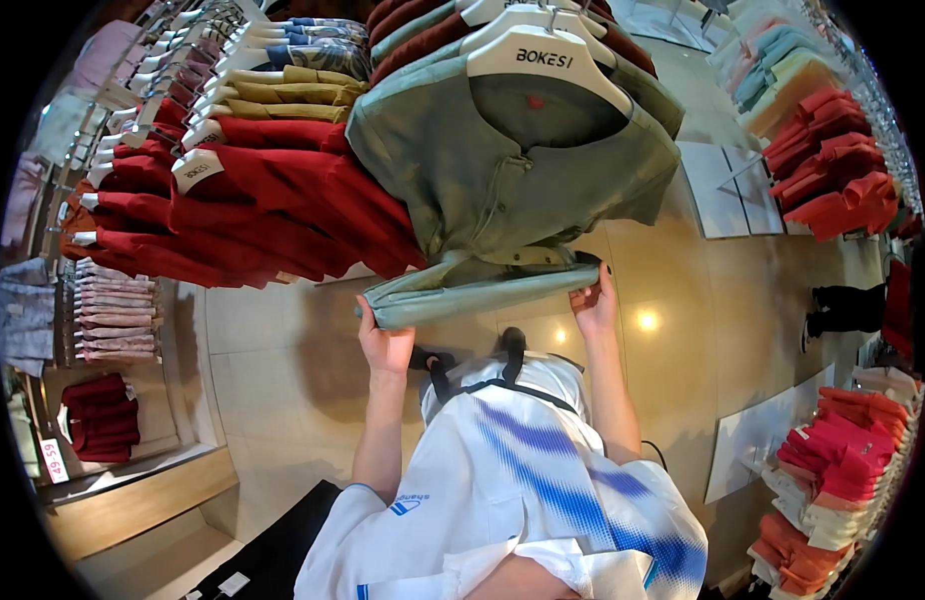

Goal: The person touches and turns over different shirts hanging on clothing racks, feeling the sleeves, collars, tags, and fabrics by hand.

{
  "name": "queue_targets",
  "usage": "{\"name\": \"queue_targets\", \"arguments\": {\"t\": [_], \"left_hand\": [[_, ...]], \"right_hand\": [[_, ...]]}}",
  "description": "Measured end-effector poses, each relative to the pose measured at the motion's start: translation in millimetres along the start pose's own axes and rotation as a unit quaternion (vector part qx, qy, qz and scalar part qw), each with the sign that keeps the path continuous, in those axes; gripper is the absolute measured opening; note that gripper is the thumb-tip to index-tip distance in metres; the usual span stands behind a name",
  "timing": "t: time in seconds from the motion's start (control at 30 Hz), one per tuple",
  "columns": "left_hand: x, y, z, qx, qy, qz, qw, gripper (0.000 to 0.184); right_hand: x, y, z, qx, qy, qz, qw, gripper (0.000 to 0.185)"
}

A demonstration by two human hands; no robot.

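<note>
A grey-green buttoned shirt [573, 190] hangs in front of me on a white hanger [548, 62] lettered BOKESI. Its hem is pulled out toward me. At the hem's left corner, my left hand [386, 342] is closed with the cloth pinched between thumb and fingers. My right hand [595, 300] grips the opposite corner in the same way. Between the two hands the hem is stretched out in a nearly straight band, tilted slightly up to the right. Buttons run down the shirt's front, and a drawstring shows below the neckline.
Red shirts [273, 200] hang close on the left, with mustard shirts [303, 92] behind them. Racks of red clothes [838, 165] and pink clothes [838, 455] line the right side. Another person's dark-trousered leg [848, 308] shows at right. A wooden ledge [148, 500] stands lower left.
</note>
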State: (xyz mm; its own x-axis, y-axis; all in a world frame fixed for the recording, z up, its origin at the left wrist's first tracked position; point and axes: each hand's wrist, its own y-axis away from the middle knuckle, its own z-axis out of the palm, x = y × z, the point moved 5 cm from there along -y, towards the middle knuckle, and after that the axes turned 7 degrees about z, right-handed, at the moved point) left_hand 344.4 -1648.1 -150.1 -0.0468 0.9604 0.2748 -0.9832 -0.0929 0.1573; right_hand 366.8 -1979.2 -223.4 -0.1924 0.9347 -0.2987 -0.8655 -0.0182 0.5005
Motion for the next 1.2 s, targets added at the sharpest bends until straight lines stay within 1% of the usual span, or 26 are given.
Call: {"name": "queue_targets", "arguments": {"t": [0.03,0.07,0.1,0.17,0.2,0.23,0.27,0.3,0.33,0.4,0.47,0.5,0.57,0.6,0.67,0.7,0.73,0.77,0.8,0.87,0.9,0.97,1.0,1.03,1.13,1.2], "left_hand": [[1,-2,-5,0.000,0.003,-0.002,1.000,0.039],[2,-5,-13,0.004,0.011,-0.007,1.000,0.039],[1,-8,-19,0.007,0.001,-0.028,1.000,0.039],[-4,-9,-37,0.113,-0.097,-0.029,0.988,0.037],[-5,-7,-39,0.120,-0.108,-0.045,0.986,0.030],[-6,-5,-40,0.116,-0.105,-0.040,0.987,0.030],[-7,-4,-45,0.134,-0.238,-0.033,0.961,0.026],[-6,-2,-47,0.149,-0.367,-0.025,0.918,0.023],[-6,-6,-59,0.134,-0.405,-0.004,0.904,0.021],[2,-8,-90,0.156,-0.413,0.000,0.897,0.020],[11,-8,-107,0.211,-0.441,0.006,0.872,0.017],[11,-9,-115,0.209,-0.439,0.010,0.874,0.017],[13,-13,-125,0.183,-0.495,0.057,0.848,0.015],[10,-12,-121,0.182,-0.492,0.061,0.849,0.015],[5,-5,-122,0.316,-0.330,0.087,0.885,0.018],[5,-6,-123,0.314,-0.327,0.091,0.887,0.018],[1,-6,-125,0.313,-0.266,0.068,0.909,0.021],[-3,-6,-127,0.310,-0.204,0.043,0.927,0.025],[-5,-7,-133,0.308,-0.203,0.046,0.928,0.025],[-12,-15,-144,0.250,-0.174,0.039,0.952,0.030],[-13,-18,-144,0.248,-0.173,0.041,0.952,0.030],[-28,-23,-136,0.167,-0.052,-0.063,0.983,0.036],[-27,-25,-134,0.149,-0.054,-0.063,0.985,0.034],[-24,-27,-134,0.148,-0.053,-0.062,0.986,0.034],[-7,-28,-125,0.226,-0.046,-0.043,0.972,0.037],[9,-32,-132,0.212,-0.043,-0.019,0.976,0.037]], "right_hand": [[-1,3,4,0.010,0.023,-0.014,1.000,0.028],[0,-11,-18,-0.017,0.048,-0.024,0.998,0.035],[-2,-14,-25,-0.025,0.049,-0.023,0.998,0.035],[2,-18,-26,-0.091,0.071,0.025,0.993,0.041],[3,-20,-29,-0.059,0.089,0.025,0.994,0.038],[4,-22,-29,-0.065,0.092,0.025,0.993,0.038],[2,-24,-34,-0.006,0.150,0.007,0.989,0.035],[-2,-23,-37,0.054,0.207,-0.012,0.977,0.032],[-3,-26,-42,0.049,0.209,-0.015,0.976,0.032],[-13,-30,-52,0.083,0.318,-0.072,0.942,0.028],[-18,-30,-58,0.097,0.315,-0.086,0.940,0.025],[-20,-29,-62,0.116,0.310,-0.098,0.939,0.022],[-17,-32,-70,0.101,0.324,-0.102,0.935,0.022],[-16,-31,-71,0.090,0.336,-0.104,0.932,0.023],[-14,-31,-73,0.096,0.361,-0.095,0.923,0.025],[-13,-32,-78,0.106,0.384,-0.085,0.913,0.027],[-11,-34,-82,0.122,0.390,-0.089,0.908,0.033],[-11,-35,-86,0.118,0.391,-0.091,0.908,0.033],[-10,-35,-87,0.117,0.413,-0.081,0.900,0.035],[-10,-35,-84,0.113,0.435,-0.072,0.890,0.036],[-8,-34,-83,0.113,0.416,-0.061,0.900,0.036],[-6,-33,-82,0.112,0.397,-0.049,0.910,0.036],[-7,-35,-85,0.106,0.354,-0.054,0.928,0.036],[-8,-37,-88,0.099,0.311,-0.059,0.943,0.037],[-10,-37,-92,0.134,0.295,-0.071,0.943,0.035],[-13,-33,-91,0.142,0.303,-0.067,0.940,0.031]]}}
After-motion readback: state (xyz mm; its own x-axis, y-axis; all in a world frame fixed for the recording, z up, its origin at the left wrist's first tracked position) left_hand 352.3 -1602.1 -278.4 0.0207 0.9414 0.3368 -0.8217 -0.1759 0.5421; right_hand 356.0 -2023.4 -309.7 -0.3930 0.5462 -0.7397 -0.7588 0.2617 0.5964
